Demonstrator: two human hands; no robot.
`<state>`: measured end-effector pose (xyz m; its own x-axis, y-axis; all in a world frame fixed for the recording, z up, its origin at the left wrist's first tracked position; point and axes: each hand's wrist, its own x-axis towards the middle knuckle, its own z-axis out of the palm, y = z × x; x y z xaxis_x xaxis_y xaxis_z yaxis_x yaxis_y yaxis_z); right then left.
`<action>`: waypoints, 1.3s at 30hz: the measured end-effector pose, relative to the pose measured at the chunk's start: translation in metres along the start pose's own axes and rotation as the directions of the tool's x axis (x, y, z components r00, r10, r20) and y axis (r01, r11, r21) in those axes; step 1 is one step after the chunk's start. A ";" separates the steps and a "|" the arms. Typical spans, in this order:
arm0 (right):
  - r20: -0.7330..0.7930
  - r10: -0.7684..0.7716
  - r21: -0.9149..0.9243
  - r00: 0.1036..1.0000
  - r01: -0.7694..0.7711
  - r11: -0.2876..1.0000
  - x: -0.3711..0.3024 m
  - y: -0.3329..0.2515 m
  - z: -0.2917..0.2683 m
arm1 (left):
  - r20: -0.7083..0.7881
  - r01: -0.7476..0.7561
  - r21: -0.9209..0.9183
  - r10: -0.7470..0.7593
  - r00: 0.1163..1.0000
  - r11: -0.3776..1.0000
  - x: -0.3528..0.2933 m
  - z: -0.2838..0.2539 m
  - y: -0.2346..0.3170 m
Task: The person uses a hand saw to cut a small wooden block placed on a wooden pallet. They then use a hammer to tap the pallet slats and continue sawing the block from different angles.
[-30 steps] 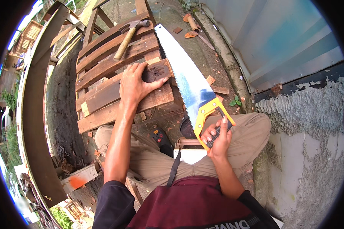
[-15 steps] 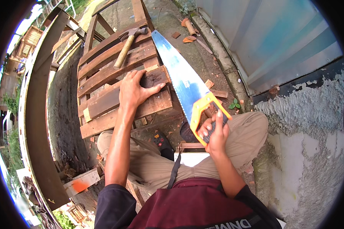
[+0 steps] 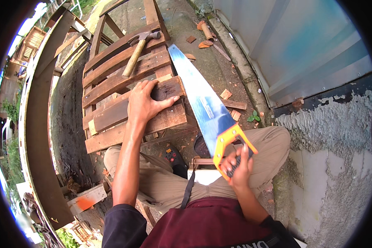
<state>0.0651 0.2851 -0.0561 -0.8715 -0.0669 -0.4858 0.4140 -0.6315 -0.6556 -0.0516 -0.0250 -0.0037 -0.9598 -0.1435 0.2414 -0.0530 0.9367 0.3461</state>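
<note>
My right hand point(image 3: 238, 165) is closed round the dark grip of a handsaw with an orange-yellow handle frame point(image 3: 222, 144). Its shiny blade point(image 3: 202, 97) slants up and left, teeth along the right end of a slatted wooden piece. My left hand point(image 3: 144, 102) presses on a dark-stained board point(image 3: 169, 89) of that piece, fingers bent over its far edge and thumb stretched toward the sawn end. Whether the teeth touch the wood is hard to tell. A claw hammer point(image 3: 135, 56) with a wooden handle lies on the slats beyond my left hand.
Wood offcuts point(image 3: 234, 104) and chips litter the ground right of the slats. A metal sheet wall point(image 3: 293, 45) and a rough concrete wall point(image 3: 330, 165) stand close on the right. A long brown panel point(image 3: 45, 136) runs along the left. My legs straddle a small white-topped item point(image 3: 206, 177).
My right hand has drawn the saw back toward me and slightly right; the blade tip has come nearer. My left hand stays on the board.
</note>
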 end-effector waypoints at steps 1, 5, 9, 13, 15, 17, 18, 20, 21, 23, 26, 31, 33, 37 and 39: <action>0.028 0.003 -0.045 1.000 -0.001 0.999 -0.024 -0.002 -0.034 | -0.017 -0.009 0.016 0.009 1.000 1.000 -0.002 0.000 0.000; -0.029 -0.004 -0.043 1.000 0.003 0.999 -0.050 -0.008 -0.043 | -0.083 -0.062 0.011 0.063 0.995 0.998 -0.001 0.003 0.008; 0.008 -0.014 0.110 1.000 0.013 0.994 0.053 0.000 0.051 | -0.116 -0.070 0.029 0.073 0.991 0.997 -0.003 0.013 0.002; 0.014 -0.043 0.078 0.999 0.042 0.996 0.017 0.013 0.030 | -0.060 -0.024 0.026 0.025 0.998 0.999 -0.001 0.006 0.000; 0.035 -0.024 -0.012 0.999 0.025 1.000 -0.033 0.015 -0.028 | -0.060 -0.013 0.012 0.013 0.998 1.000 -0.003 0.006 -0.001; 0.006 -0.033 -0.033 0.999 0.033 0.999 -0.054 0.007 -0.037 | -0.083 -0.035 0.017 0.036 0.996 0.999 -0.003 0.009 0.000; 0.016 -0.033 -0.052 0.999 0.034 0.998 -0.060 0.007 -0.028 | -0.085 -0.030 0.030 0.033 0.996 0.999 -0.011 0.008 -0.003; -0.026 -0.007 0.053 1.000 0.008 0.999 -0.008 0.005 0.018 | -0.111 -0.056 0.049 0.061 0.992 0.997 -0.003 0.012 0.000; -0.011 -0.030 0.095 1.000 0.030 0.995 0.032 0.004 0.046 | -0.104 -0.066 0.035 0.070 0.992 0.997 0.000 0.012 0.005; 0.042 -0.027 0.144 0.999 0.021 0.989 0.068 0.010 0.060 | -0.084 -0.028 0.032 0.031 0.996 0.999 -0.001 0.012 0.003; 0.021 -0.034 0.108 0.999 0.031 0.994 0.037 0.018 0.047 | -0.054 -0.008 0.043 0.011 0.998 0.999 -0.004 0.011 0.000; -0.010 -0.015 0.010 1.000 0.015 1.000 -0.055 0.010 -0.020 | -0.104 -0.034 0.057 0.040 0.994 0.998 -0.008 0.012 -0.001; -0.017 -0.029 0.056 0.999 0.030 0.998 -0.021 0.014 0.004 | -0.140 -0.058 0.038 0.063 0.988 0.998 -0.009 0.015 0.001; 0.032 -0.007 0.126 0.999 0.003 0.992 0.055 0.008 0.041 | -0.150 -0.038 0.031 0.042 0.988 0.999 0.003 0.017 -0.002; 0.055 -0.038 0.063 0.998 0.034 0.997 0.037 0.004 0.039 | -0.101 -0.012 0.020 0.014 0.995 1.000 -0.003 0.013 -0.003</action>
<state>0.0242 0.2496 -0.0543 -0.8996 -0.0854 -0.4283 0.3665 -0.6810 -0.6340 -0.0527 -0.0227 -0.0174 -0.9277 -0.1620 0.3362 -0.0473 0.9447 0.3246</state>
